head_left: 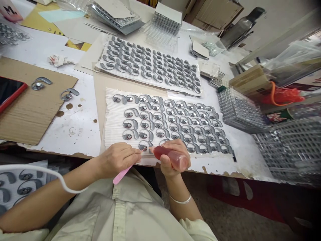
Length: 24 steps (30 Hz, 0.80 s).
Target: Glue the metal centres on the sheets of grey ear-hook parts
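My left hand [119, 160] is closed around a thin pink stick [122, 174], its flat end sticking out below the fist. In my right hand [167, 169] is a squeeze bottle [172, 157] of reddish liquid, tilted with its nozzle pointing left. Stick tip and nozzle come close together over a grey hook-shaped piece [143, 147] with a shiny round metal part, in the front row. I cannot tell whether either touches it. Rows of similar pieces lie on a white ribbed sheet [114, 124]; my right hand partly covers some front ones.
Behind lies a second sheet [106, 68] of hooked pieces. At left, cardboard [22, 124] holds a red-edged phone [11, 92] and a loose hooked piece [38, 84]. Stacked clear trays [240, 108] stand at right. A white cable [57, 175] crosses near my left forearm.
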Available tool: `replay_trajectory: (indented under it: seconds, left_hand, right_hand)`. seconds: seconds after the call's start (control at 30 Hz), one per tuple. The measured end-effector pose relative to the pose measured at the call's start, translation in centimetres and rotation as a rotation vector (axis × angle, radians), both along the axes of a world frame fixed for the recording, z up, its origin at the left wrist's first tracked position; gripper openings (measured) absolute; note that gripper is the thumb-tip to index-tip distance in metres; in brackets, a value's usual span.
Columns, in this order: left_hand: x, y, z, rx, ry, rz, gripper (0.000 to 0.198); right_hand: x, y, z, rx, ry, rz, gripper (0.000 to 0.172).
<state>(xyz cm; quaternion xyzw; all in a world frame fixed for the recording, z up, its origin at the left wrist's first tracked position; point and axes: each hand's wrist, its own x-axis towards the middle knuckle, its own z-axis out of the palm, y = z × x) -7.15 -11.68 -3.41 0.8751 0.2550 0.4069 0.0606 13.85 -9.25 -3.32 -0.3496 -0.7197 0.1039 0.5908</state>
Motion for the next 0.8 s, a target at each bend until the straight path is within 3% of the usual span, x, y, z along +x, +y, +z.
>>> replay_trajectory:
  seconds: [0.4,0.8]
  left_hand:
    - [0.04,0.17,0.51,0.009,-0.004,-0.009,0.011]
    - [-0.08,0.2,0.17,-0.004,-0.019,-0.004,0.011]
  right_hand:
    - [-0.48,-0.07,0.3,0.087,-0.034,-0.008,0.023]
    - [0.17,-0.33,0.06,0.067,0.021,-0.056,0.023]
